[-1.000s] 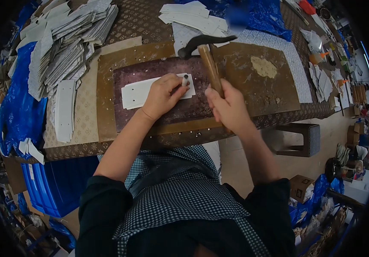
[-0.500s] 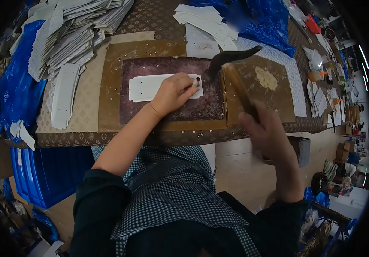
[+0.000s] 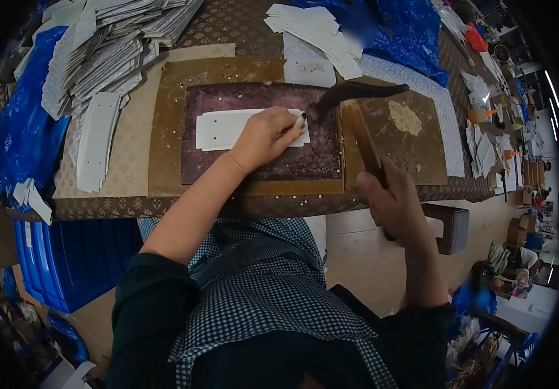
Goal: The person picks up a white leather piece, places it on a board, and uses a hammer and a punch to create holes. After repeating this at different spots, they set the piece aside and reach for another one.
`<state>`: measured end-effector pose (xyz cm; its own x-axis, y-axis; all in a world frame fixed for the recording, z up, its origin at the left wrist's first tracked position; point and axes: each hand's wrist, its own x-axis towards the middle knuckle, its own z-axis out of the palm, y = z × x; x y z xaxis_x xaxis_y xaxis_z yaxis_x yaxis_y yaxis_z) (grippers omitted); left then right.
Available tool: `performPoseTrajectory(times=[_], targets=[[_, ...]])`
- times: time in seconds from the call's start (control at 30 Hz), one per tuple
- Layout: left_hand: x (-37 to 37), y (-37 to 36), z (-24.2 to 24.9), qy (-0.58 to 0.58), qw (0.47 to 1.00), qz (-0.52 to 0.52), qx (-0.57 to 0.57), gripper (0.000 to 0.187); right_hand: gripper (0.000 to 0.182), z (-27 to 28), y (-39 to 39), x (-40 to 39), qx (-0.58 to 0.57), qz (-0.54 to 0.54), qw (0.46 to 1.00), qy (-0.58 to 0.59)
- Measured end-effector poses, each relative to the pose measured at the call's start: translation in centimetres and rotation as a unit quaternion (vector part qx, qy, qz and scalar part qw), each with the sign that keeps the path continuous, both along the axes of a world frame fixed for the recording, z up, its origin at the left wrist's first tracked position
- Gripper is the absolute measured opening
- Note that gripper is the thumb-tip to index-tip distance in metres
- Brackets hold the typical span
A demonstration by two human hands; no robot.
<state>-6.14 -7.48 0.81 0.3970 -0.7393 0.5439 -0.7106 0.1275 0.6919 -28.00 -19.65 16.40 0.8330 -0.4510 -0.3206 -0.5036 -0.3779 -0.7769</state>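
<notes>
My left hand (image 3: 266,138) pinches a small punch (image 3: 301,121) near the right end of a stack of white strips (image 3: 223,131). Two small dark holes show at the strips' left end. Under them is a worn maroon board (image 3: 253,170). In my right hand (image 3: 396,206) is a claw hammer (image 3: 365,139) with a wooden handle, its fist closed round the lower part. The dark hammer head hangs just right of the punch, striking face towards it and claw pointing right.
Stacked white strips (image 3: 107,68) lie at the back left, with a separate pile (image 3: 98,142) nearer. More white pieces (image 3: 312,29) and blue plastic sheeting (image 3: 409,42) are at the back. A brown mat (image 3: 415,152) lies right. A blue bin (image 3: 75,266) stands below the table's left edge.
The hammer head has come down closer to the punch, and my right hand has shifted slightly towards my body. My left hand keeps its hold at nearly the same spot.
</notes>
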Motion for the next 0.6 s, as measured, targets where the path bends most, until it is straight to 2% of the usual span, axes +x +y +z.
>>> performPoseTrajectory(times=[0.1, 0.2, 0.23, 0.27, 0.43, 0.53, 0.6], targets=[[0.0, 0.1, 0.3, -0.002, 0.999, -0.001, 0.048, 0.015, 0.021, -2.7, -0.1, 1.5, 0.105, -0.086, 0.99, -0.045], [-0.1, 0.1, 0.6, 0.011, 0.999, -0.007, 0.046, 0.017, 0.025, -8.4, -0.6, 4.4, 0.147, -0.126, 0.961, -0.196], [-0.5, 0.3, 1.3, 0.066, 0.996, -0.008, 0.055, 0.017, 0.026, -9.4, -0.3, 5.4, 0.165, -0.145, 0.951, -0.217], [-0.4, 0.3, 1.2, 0.066, 0.997, -0.014, 0.048, 0.017, 0.027, -10.4, 0.0, 6.4, 0.186, -0.164, 0.939, -0.237], [-0.2, 0.0, 0.8, 0.104, 0.993, -0.005, 0.05, 0.014, 0.026, -13.7, 0.6, 7.6, 0.18, -0.175, 0.934, -0.253], [-0.2, 0.3, 1.0, 0.116, 0.981, 0.103, 0.117, 0.013, 0.026, -13.4, 0.7, 7.5, 0.207, -0.181, 0.922, -0.272], [0.2, 0.7, 1.3, 0.254, 0.964, 0.078, 0.007, 0.013, 0.027, -13.5, 0.7, 7.5, 0.206, -0.18, 0.923, -0.271]])
